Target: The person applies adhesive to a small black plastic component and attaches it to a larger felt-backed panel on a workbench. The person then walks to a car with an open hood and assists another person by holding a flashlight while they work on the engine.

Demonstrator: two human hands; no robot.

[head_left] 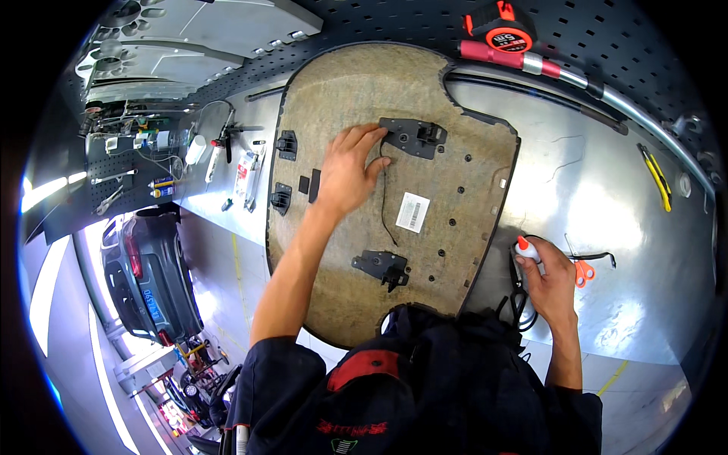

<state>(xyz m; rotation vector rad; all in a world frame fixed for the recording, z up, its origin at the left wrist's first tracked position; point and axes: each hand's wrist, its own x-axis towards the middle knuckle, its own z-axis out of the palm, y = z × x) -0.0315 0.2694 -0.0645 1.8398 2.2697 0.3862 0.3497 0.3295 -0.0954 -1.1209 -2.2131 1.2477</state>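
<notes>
In front of me lies a large brown fibre panel (334,98) with a dark edge, carrying black plastic brackets. My left hand (349,171) is over its upper half, fingers stretched out and thumb apart. The fingertips touch the left end of the upper black bracket (407,137). Beside the thumb, a thin black strip (384,201) runs down the panel. My right hand (551,280), to the right of the panel, is closed round a small white glue bottle (526,251) with an orange-red tip pointing up. A lower black bracket (381,268) sits nearer me.
Orange-handled scissors (583,273) and black-handled scissors (519,302) lie by my right hand. Farther right is a yellow utility knife (657,178). A tape measure (506,36) and a red-gripped metal bar (565,74) are at the back. A car (155,280) stands off left.
</notes>
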